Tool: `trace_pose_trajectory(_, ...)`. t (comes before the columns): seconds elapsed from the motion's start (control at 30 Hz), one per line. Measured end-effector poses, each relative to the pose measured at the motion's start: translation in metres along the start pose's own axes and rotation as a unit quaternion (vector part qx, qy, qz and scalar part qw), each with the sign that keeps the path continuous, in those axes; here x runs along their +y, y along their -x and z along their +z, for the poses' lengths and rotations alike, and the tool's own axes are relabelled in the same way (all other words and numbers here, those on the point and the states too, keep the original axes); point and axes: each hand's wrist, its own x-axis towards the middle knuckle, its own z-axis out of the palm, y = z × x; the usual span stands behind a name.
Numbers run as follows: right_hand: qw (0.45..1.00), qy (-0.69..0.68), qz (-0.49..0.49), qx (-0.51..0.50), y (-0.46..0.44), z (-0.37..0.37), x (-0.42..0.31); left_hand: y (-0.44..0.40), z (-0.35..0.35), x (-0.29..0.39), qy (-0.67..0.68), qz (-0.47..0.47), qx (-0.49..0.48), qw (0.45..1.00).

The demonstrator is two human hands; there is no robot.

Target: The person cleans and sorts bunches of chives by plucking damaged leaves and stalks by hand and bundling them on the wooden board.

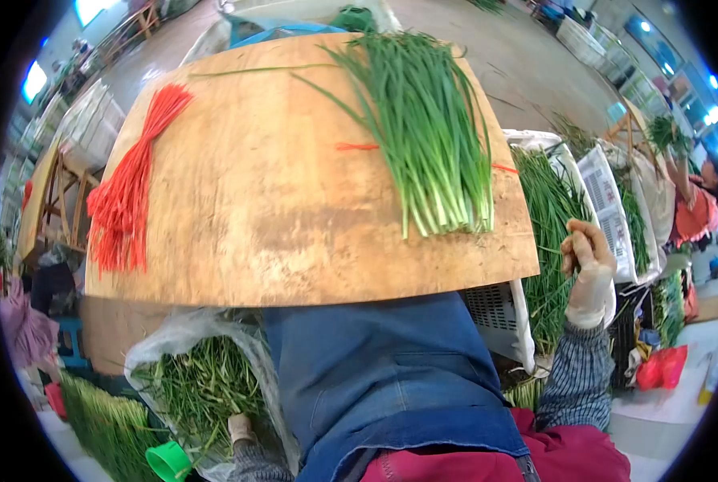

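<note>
My right hand [590,269], in a pale glove or wrap, is at the right over a white crate [527,321] of long green chives [548,241]. Its fingers are curled in; whether a stalk is caught between them is hidden. Low on the left, my left hand [241,428] is at a clear plastic bag [254,353] of loose green trimmings [206,377], its fingers mostly out of sight. On the wooden board [270,177] before me lies a bundle of chives [431,136], cut ends toward me. A red tie [357,147] pokes out beneath it.
A bunch of red ties [138,185] lies at the board's left. More white crates [616,205] stand to the right, near another person [696,201]. A green cup-shaped container [168,461] and upright chives [110,414] are at lower left.
</note>
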Motion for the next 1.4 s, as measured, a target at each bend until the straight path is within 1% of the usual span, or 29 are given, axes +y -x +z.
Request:
trace_pose_trajectory(0.03,1.0,0.003,0.02,-0.005,-0.004,0.005,-0.002,-0.002,-0.004,-0.011,-0.007,-0.001,0.001,1.0)
trace_pose_trajectory(0.07,0.999,-0.005,0.048,-0.022,-0.008,0.013,-0.005,0.018,-0.09,0.026,0.016,-0.105,-0.035,0.994)
trace_pose_trajectory(0.1,0.998,0.006,0.056,-0.026,-0.045,-0.008,0.007,0.043,-0.201,0.076,0.03,-0.209,-0.068,0.975)
trace_pose_trajectory(0.13,0.997,0.013,0.065,-0.05,-0.058,-0.013,0.012,0.056,-0.21,0.083,0.027,-0.213,0.06,0.975)
trace_pose_trajectory(0.17,0.993,0.014,0.081,-0.079,-0.067,-0.013,0.018,0.072,-0.244,0.092,0.134,-0.225,0.164,0.951)
trace_pose_trajectory(0.2,0.993,0.021,0.07,-0.093,-0.077,0.0,0.022,0.066,-0.286,0.105,0.204,-0.211,0.283,0.913)
trace_pose_trajectory(0.23,0.991,0.026,0.097,-0.089,-0.076,0.013,0.02,0.07,-0.331,0.116,0.235,-0.159,0.354,0.891)
trace_pose_trajectory(0.3,0.991,0.085,0.033,-0.095,-0.087,0.02,0.037,0.064,-0.392,0.142,0.349,-0.121,0.422,0.828)
trace_pose_trajectory(0.33,0.991,0.081,0.042,-0.1,-0.093,0.021,0.038,0.06,-0.427,0.163,0.391,-0.083,0.421,0.814)
trace_pose_trajectory(0.37,0.991,0.075,0.044,-0.101,-0.101,0.023,0.041,0.039,-0.441,0.166,0.389,-0.066,0.432,0.811)
trace_pose_trajectory(0.4,0.993,0.062,0.037,-0.089,-0.109,0.022,0.057,0.022,-0.463,0.17,0.381,-0.013,0.491,0.783)
trace_pose_trajectory(0.43,0.996,0.043,0.027,-0.07,-0.114,0.023,0.074,0.007,-0.486,0.168,0.328,-0.001,0.546,0.771)
trace_pose_trajectory(0.5,0.991,0.023,0.073,-0.108,-0.12,0.015,0.08,-0.027,-0.526,0.154,0.258,-0.013,0.543,0.799)
trace_pose_trajectory(0.57,0.989,0.021,0.094,-0.112,-0.126,0.016,0.086,-0.073,-0.557,0.127,0.112,0.026,0.596,0.794)
trace_pose_trajectory(0.63,0.987,0.062,0.122,-0.084,-0.126,0.016,0.085,-0.108,-0.584,0.114,0.029,-0.062,0.542,0.838)
trace_pose_trajectory(0.67,0.985,0.078,0.121,-0.098,-0.127,0.011,0.091,-0.121,-0.587,0.115,0.031,-0.085,0.494,0.865)
trace_pose_trajectory(0.7,0.979,0.077,0.157,-0.109,-0.128,0.016,0.077,-0.138,-0.589,0.107,0.031,-0.095,0.459,0.883)
trace_pose_trajectory(0.77,0.979,0.132,0.101,-0.119,-0.134,0.019,0.078,-0.131,-0.597,0.148,0.005,-0.144,0.436,0.888)
trace_pose_trajectory(0.83,0.983,0.112,0.093,-0.113,-0.14,0.022,0.085,-0.124,-0.59,0.183,0.032,0.021,0.505,0.862)
trace_pose_trajectory(0.87,0.984,0.137,0.054,-0.101,-0.142,0.023,0.091,-0.118,-0.586,0.208,0.172,0.149,0.5,0.835)
trace_pose_trajectory(0.9,0.982,0.165,0.013,-0.09,-0.145,0.022,0.095,-0.105,-0.578,0.245,0.254,0.221,0.485,0.807)
trace_pose_trajectory(0.93,0.98,0.177,-0.002,-0.088,-0.146,0.022,0.095,-0.09,-0.574,0.284,0.331,0.291,0.462,0.769)
trace_pose_trajectory(1.0,0.982,0.172,-0.025,-0.08,-0.148,0.02,0.092,-0.063,-0.578,0.349,0.342,0.343,0.399,0.779)
trace_pose_trajectory(1.1,0.99,0.13,-0.011,-0.051,-0.151,0.01,0.087,-0.044,-0.588,0.412,0.263,0.406,0.424,0.766)
trace_pose_trajectory(1.17,0.998,0.023,0.032,-0.044,-0.149,-0.005,0.09,-0.034,-0.587,0.432,0.279,0.417,0.443,0.743)
trace_pose_trajectory(1.2,0.999,0.028,0.018,-0.027,-0.147,-0.014,0.088,-0.031,-0.59,0.443,0.287,0.425,0.453,0.729)
trace_pose_trajectory(1.3,0.994,0.064,0.09,0.027,-0.129,-0.06,0.073,-0.015,-0.584,0.446,0.342,0.442,0.44,0.703)
trace_pose_trajectory(1.37,0.989,0.034,0.11,0.093,-0.119,-0.099,0.112,-0.014,-0.588,0.441,0.427,0.394,0.351,0.734)
trace_pose_trajectory(1.4,0.985,0.035,0.111,0.126,-0.114,-0.126,0.123,-0.008,-0.586,0.44,0.466,0.375,0.331,0.73)
